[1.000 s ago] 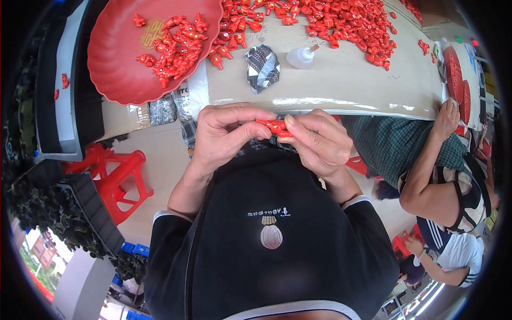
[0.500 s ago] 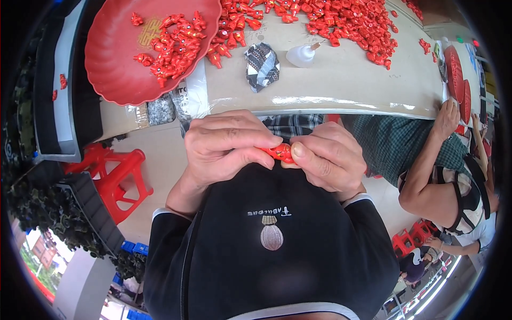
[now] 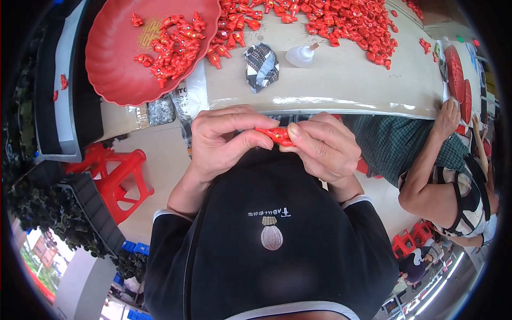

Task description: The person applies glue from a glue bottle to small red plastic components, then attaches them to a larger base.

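Note:
A small red plastic figure [image 3: 277, 135] with gold and dark markings is held between my two hands, just short of the table's near edge. My left hand [image 3: 224, 136] pinches its left end between thumb and fingers. At the other end, my right hand [image 3: 326, 146] grips it with the thumb on top, and those fingers cover part of it. Beyond my hands on the table lie a crumpled patterned cloth bundle [image 3: 261, 68] and a small white squeeze bottle [image 3: 301, 55] with a brownish tip.
A large red scalloped bowl [image 3: 109, 80] at the far left contains several similar red figures. Heaped red pieces [image 3: 352, 26] cover the table's far side [image 3: 341, 80]. Red stools [image 3: 125, 181] stand at left. At right, a co-worker's arm [image 3: 432, 154] reaches toward red trays [image 3: 454, 74].
Both hands have risen slightly toward the table with the red figure. The figure has turned a little, and more of its surface shows between my fingers.

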`<action>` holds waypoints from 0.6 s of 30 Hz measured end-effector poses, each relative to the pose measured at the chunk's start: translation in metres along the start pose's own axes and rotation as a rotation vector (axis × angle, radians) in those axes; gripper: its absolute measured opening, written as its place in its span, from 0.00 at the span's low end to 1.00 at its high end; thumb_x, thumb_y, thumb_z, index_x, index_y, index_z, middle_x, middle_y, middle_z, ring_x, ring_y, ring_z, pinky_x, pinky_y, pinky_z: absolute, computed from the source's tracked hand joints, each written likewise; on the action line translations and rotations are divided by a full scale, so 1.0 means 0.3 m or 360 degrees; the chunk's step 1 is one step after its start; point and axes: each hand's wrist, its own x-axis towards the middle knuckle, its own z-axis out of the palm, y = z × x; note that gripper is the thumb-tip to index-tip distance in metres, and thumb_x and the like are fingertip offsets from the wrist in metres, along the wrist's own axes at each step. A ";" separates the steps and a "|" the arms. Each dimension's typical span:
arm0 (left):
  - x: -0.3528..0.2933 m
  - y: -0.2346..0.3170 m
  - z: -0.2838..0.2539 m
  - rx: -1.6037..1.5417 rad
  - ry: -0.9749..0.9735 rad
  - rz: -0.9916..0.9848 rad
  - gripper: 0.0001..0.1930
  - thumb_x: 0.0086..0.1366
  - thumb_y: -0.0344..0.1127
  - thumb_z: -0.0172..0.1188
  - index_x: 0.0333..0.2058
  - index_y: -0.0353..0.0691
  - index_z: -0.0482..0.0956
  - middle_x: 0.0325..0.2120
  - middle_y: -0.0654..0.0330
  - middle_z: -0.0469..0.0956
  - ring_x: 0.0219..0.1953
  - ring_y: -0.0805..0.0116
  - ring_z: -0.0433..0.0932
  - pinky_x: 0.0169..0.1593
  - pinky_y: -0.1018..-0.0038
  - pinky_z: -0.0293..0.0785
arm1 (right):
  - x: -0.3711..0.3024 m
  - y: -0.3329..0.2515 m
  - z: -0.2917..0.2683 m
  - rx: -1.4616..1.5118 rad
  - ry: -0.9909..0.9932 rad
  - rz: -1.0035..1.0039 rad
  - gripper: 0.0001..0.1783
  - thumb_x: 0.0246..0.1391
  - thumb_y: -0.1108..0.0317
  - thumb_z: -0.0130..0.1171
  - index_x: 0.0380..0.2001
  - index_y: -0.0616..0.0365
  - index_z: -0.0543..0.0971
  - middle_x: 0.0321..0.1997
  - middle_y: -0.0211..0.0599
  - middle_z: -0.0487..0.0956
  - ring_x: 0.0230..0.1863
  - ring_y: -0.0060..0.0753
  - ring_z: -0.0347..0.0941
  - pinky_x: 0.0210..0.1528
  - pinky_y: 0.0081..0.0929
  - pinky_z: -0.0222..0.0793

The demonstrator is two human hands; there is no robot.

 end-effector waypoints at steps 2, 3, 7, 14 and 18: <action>-0.001 -0.008 0.002 -0.0019 0.0033 -0.0085 0.10 0.45 0.24 0.64 0.30 0.31 0.79 0.21 0.57 0.78 0.23 0.75 0.75 0.26 0.82 0.69 | -0.008 0.013 0.011 0.0016 0.0030 0.0012 0.21 0.29 0.74 0.67 0.34 0.63 0.78 0.26 0.37 0.75 0.21 0.29 0.69 0.20 0.21 0.65; -0.001 -0.010 0.004 -0.0065 0.0044 -0.0097 0.09 0.47 0.23 0.63 0.31 0.31 0.79 0.22 0.57 0.78 0.24 0.76 0.75 0.27 0.83 0.70 | -0.009 0.019 0.015 0.0032 0.0058 0.0024 0.21 0.29 0.75 0.67 0.34 0.64 0.78 0.25 0.37 0.75 0.20 0.29 0.69 0.20 0.21 0.64; -0.013 -0.006 0.016 -0.0306 0.0157 -0.0437 0.08 0.52 0.23 0.59 0.33 0.31 0.78 0.24 0.58 0.78 0.25 0.77 0.76 0.29 0.85 0.73 | -0.008 0.030 0.021 0.0100 0.0034 0.0183 0.20 0.29 0.76 0.67 0.33 0.65 0.78 0.24 0.38 0.75 0.20 0.30 0.69 0.20 0.21 0.64; -0.015 -0.052 0.016 -0.0360 0.0210 -0.0490 0.08 0.55 0.25 0.57 0.34 0.31 0.77 0.25 0.59 0.78 0.25 0.78 0.75 0.29 0.85 0.72 | -0.032 0.024 0.048 0.0254 0.0113 0.0644 0.16 0.34 0.77 0.65 0.33 0.66 0.78 0.22 0.39 0.76 0.21 0.28 0.71 0.23 0.20 0.65; -0.011 -0.055 0.015 -0.0319 0.0216 -0.0485 0.07 0.56 0.26 0.57 0.34 0.31 0.77 0.24 0.59 0.78 0.24 0.79 0.74 0.28 0.85 0.72 | -0.035 0.021 0.044 0.0318 0.0034 0.0751 0.15 0.38 0.81 0.62 0.35 0.67 0.78 0.26 0.40 0.76 0.26 0.24 0.71 0.27 0.16 0.65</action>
